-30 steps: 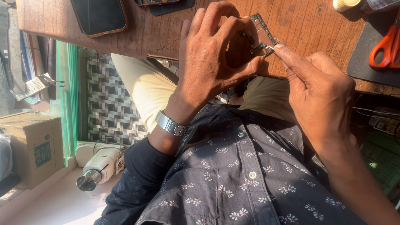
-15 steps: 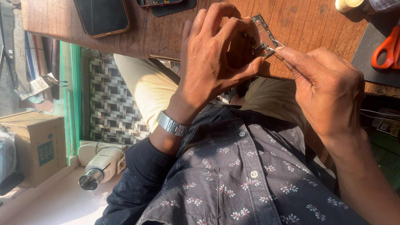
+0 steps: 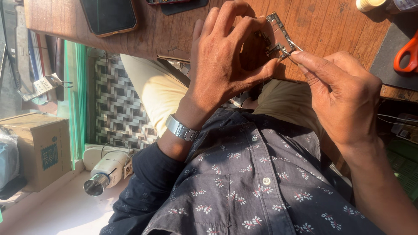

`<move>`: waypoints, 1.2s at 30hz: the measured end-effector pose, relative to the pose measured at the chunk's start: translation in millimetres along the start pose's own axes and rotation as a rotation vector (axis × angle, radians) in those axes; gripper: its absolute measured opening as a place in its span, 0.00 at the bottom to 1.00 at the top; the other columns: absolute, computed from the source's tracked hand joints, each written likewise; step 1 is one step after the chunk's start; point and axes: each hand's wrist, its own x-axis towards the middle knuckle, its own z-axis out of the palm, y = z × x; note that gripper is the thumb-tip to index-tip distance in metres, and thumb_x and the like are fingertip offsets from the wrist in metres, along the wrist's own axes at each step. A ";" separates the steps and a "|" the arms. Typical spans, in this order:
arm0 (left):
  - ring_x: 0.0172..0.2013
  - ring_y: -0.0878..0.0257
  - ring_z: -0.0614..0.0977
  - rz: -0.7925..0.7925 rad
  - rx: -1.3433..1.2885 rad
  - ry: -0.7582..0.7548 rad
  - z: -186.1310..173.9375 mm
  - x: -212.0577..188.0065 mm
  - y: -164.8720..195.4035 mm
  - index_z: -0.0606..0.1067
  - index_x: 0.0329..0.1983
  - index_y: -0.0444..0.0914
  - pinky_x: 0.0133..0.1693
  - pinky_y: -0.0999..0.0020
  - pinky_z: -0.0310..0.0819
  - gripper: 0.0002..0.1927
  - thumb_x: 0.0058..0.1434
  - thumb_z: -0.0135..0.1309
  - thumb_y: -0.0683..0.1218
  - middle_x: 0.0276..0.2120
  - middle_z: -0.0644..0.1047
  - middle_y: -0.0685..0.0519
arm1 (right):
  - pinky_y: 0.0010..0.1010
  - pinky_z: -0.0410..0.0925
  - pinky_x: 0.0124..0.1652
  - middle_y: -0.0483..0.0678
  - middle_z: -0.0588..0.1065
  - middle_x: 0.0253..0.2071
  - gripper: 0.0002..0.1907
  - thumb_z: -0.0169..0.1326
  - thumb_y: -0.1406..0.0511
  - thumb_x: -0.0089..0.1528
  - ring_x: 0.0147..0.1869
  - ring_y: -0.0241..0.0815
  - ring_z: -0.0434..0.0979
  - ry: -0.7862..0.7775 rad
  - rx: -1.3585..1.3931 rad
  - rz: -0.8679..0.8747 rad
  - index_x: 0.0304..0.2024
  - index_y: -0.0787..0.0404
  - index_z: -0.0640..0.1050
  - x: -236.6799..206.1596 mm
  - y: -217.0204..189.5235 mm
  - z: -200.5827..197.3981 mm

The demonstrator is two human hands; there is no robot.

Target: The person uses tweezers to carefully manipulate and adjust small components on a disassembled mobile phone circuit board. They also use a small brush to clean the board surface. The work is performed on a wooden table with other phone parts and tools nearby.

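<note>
Head view shows his left hand gripping a metal watch band above the desk, right hand at three o'clock pinching a thin tool.

Around my left hand and right hand, which meet on the metal watch band just over the edge of the wooden table, I see bare wood behind the band, so a hand could pass there. Further back a phone blocks the left side, orange-handled scissors on a dark mat close the right, and a small bottle stands at the far corner. Below, my lap and shirt fill the room under the table edge, with a cardboard box and a heat gun well off to the left.
</note>
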 end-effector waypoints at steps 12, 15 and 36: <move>0.56 0.56 0.72 0.002 0.005 -0.010 2.1 0.7 -0.1 0.75 0.58 0.45 0.57 0.55 0.68 0.33 0.59 0.71 0.67 0.57 0.69 0.56 | 0.29 0.68 0.35 0.51 0.75 0.36 0.09 0.63 0.74 0.70 0.38 0.41 0.76 0.042 -0.081 -0.018 0.53 0.61 0.83 0.0 -3.3 8.2; 0.56 0.57 0.72 0.010 0.000 0.016 4.4 0.4 -0.7 0.75 0.57 0.47 0.59 0.56 0.69 0.32 0.59 0.71 0.67 0.58 0.68 0.56 | 0.30 0.67 0.32 0.50 0.75 0.34 0.12 0.63 0.74 0.69 0.35 0.41 0.75 0.015 -0.041 0.066 0.54 0.60 0.83 -0.8 -4.3 5.8; 0.56 0.54 0.72 0.007 0.009 0.011 8.6 -2.3 -4.5 0.75 0.57 0.46 0.56 0.54 0.68 0.33 0.58 0.70 0.67 0.59 0.68 0.53 | 0.30 0.64 0.30 0.50 0.72 0.32 0.09 0.63 0.74 0.70 0.32 0.41 0.73 0.012 -0.046 0.013 0.53 0.63 0.82 7.1 -6.1 5.4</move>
